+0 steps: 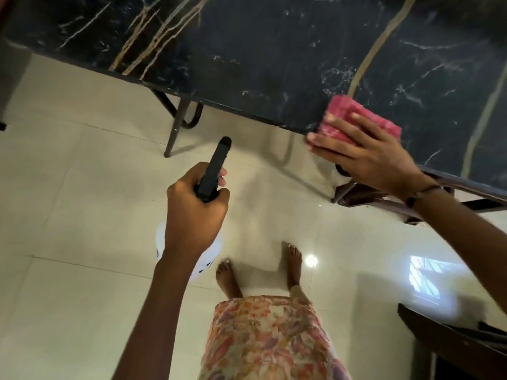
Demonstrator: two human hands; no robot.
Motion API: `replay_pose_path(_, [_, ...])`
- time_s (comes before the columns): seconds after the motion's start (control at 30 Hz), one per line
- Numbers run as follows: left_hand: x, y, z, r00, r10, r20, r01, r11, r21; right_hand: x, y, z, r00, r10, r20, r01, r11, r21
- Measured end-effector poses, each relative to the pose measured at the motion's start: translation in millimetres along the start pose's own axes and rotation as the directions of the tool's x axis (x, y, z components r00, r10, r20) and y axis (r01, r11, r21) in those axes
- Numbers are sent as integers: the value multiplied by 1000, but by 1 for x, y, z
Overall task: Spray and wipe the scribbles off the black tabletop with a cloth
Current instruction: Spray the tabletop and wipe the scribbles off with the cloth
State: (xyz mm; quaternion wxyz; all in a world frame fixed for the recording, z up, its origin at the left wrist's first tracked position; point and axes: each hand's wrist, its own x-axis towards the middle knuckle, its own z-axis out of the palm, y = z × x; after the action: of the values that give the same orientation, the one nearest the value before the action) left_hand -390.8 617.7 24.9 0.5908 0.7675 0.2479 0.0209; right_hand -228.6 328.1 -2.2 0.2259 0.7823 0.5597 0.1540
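Note:
The black marbled tabletop [274, 50] fills the upper part of the view, with pale and orange streaks running across it. My right hand [367, 157] presses flat on a folded pink cloth [362, 119] at the table's near edge, fingers spread over it. My left hand [194, 212] hangs over the floor in front of the table, shut on a spray bottle with a black nozzle head [215, 168] pointing toward the table. The bottle's white body [211, 256] shows partly below my hand.
Cream floor tiles [68, 201] lie below. Dark metal table legs [175, 124] stand under the table's edge. A dark chair frame [365, 196] sits under my right wrist. Dark furniture [452, 341] is at the lower right. My bare feet [260, 267] stand near the table.

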Motion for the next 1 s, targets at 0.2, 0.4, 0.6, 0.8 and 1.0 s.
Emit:
replay_pose_path(0.2, [-3, 19, 44, 999, 14, 44, -15, 1000, 26, -101, 21, 6, 988, 63, 138, -63, 998, -6])
replay_pose_path(0.4, [-12, 38, 102, 996, 0, 87, -4, 999, 47, -41, 1, 15, 1000, 11, 24, -8, 993, -121])
replay_pose_path(0.6, [-23, 56, 159, 990, 28, 135, -43, 993, 106, -50, 5, 28, 998, -64, -25, 61, 993, -99])
replay_pose_path(0.8, [-32, 75, 211, 987, 29, 155, -41, 997, 71, -220, 48, 46, 1000, 15, 8, -14, 996, -87])
replay_pose_path(1.0, [-37, 85, 245, 976, 65, 206, -86, 992, 95, -277, 60, 54, 997, 37, 71, -32, 997, -71])
